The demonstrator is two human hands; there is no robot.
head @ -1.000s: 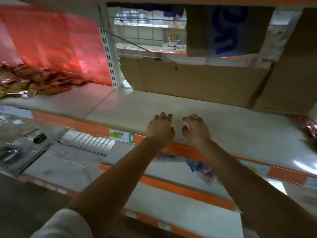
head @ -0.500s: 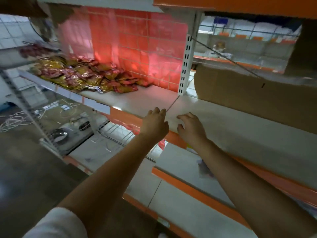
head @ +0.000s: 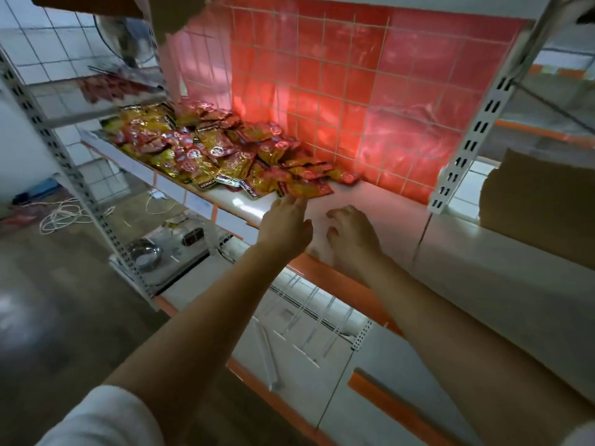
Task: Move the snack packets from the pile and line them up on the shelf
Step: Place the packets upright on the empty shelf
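Both hands closer to pile (head: pixel 225 149), L hand (head: pixel 285 226) outstretched.

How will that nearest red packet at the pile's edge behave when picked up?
The red packet looks thin and crinkled, so it is probably light and floppy. Its glossy film may slip under the left hand. Neighbouring packets in the pile overlap it, so they may shift.

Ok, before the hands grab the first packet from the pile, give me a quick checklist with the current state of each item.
1. Left hand free: ok, fingers straight, holding nothing.
2. Right hand free: ok, loosely curled, holding nothing.
3. Left hand at the pile of snack packets: ok, fingertips at its near edge.
4. Packet gripped: not ok, none yet.
5. Bare shelf beside the pile for lining up: ok.
6. Packets undamaged: cannot tell, too blurred.
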